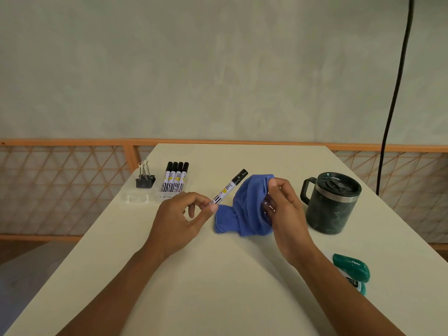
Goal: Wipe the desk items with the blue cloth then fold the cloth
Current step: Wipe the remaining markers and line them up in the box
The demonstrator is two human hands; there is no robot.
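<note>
Blue soft cloth (244, 209), bunched up, hangs from the right hand (288, 214), whose fingers (281, 187) curl round its upper part; its lower folds rest on the pale table (218, 287) just below those fingers; the left hand (179, 219) pinches the lower end of a white marker (228, 187) with a black cap between thumb and fingers, the capped end tilted up and away, close beside the cloth; beyond the left fingers, four black-capped markers (175, 177) lie side by side in a clear plastic tray (135, 200), with black binder clips (145, 179) just left of them; right of the right fingers stands a dark green lidded mug (332, 204); beside the right forearm lies a teal plastic tool (352, 270), its kind unclear.
</note>
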